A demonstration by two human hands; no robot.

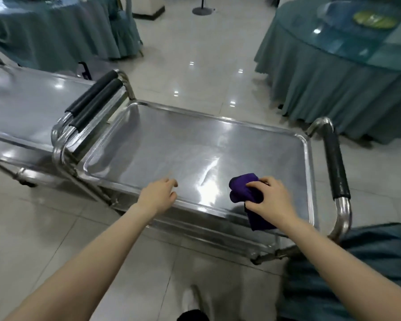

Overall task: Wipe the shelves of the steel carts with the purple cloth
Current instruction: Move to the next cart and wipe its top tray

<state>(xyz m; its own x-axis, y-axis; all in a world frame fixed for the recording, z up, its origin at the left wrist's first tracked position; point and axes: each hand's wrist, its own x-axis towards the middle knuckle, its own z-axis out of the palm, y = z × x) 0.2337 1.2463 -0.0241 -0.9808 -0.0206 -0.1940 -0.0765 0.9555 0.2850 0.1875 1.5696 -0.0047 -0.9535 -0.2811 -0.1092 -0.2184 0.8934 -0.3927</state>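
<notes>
A steel cart [162, 144] stands right in front of me, its shiny top shelf rimmed and bare. My right hand [270, 200] presses a bunched purple cloth [243, 188] onto the near right part of that shelf. Part of the cloth hangs over the near rim under my wrist. My left hand [159, 193] rests on the shelf's near rim, fingers loosely curled and holding nothing. A second steel cart [21, 107] stands to the left, its black-padded handles [95, 98] against the first cart's left end.
Another black-padded handle [335, 163] closes the near cart's right end. Round tables with teal skirts stand at the far right [333, 84] and far left [44, 35]. A teal-covered chair [357, 262] is by my right elbow. Glossy tiled floor lies beyond.
</notes>
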